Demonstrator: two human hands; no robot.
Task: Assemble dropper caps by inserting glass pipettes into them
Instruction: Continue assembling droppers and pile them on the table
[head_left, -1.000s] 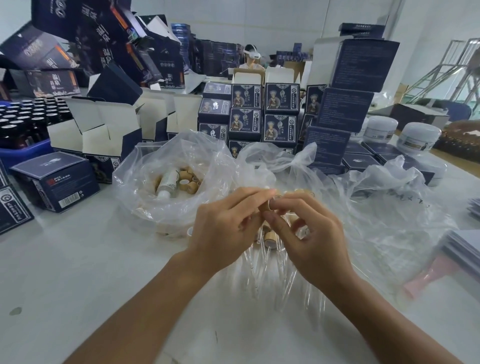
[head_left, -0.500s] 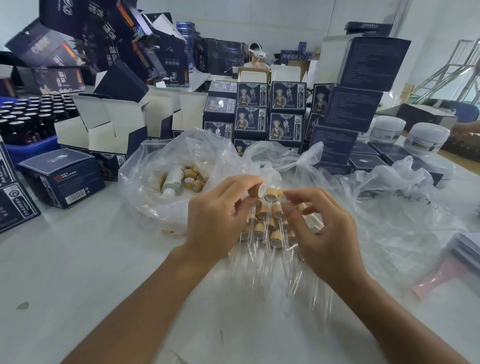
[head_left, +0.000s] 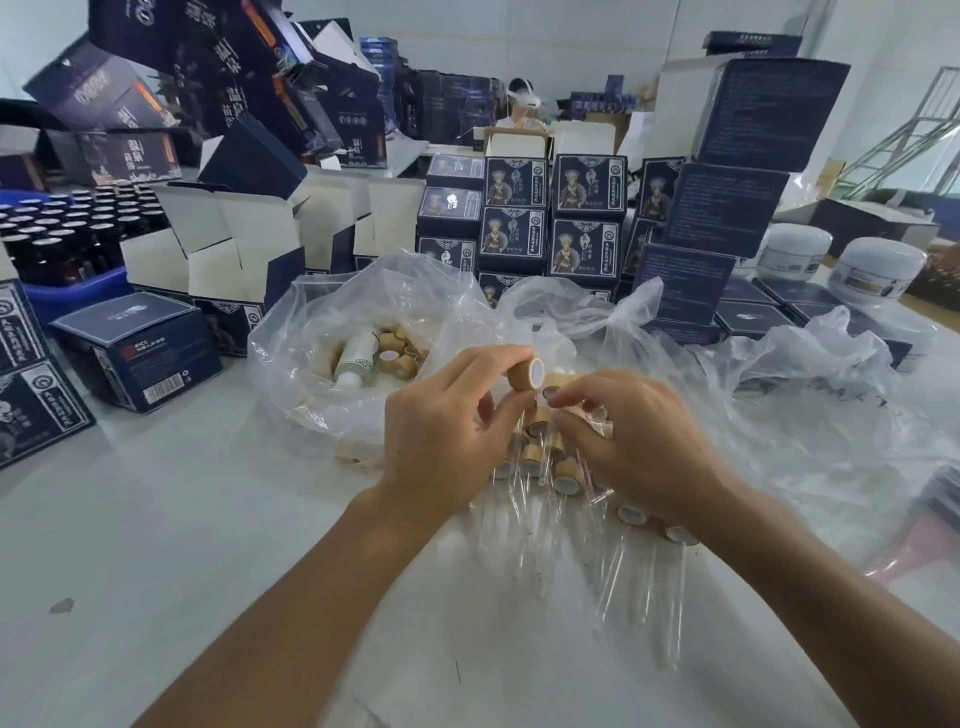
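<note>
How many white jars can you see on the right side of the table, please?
2: one white jar beside the stacked navy boxes, another to its right, nearer the table edge. Others may be hidden behind the boxes.

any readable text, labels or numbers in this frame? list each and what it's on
"温泉": large white characters on the tilted dark box at top left.
"温泉": the same characters, smaller, on the dark carton lying below it.
Barcode and white label on the blue box at left: digits too small to read.
Portrait boxes in the stack: vertical print too blurred.
White jars at right: label unreadable.
White bottle in the plastic bag: print unreadable.
</note>
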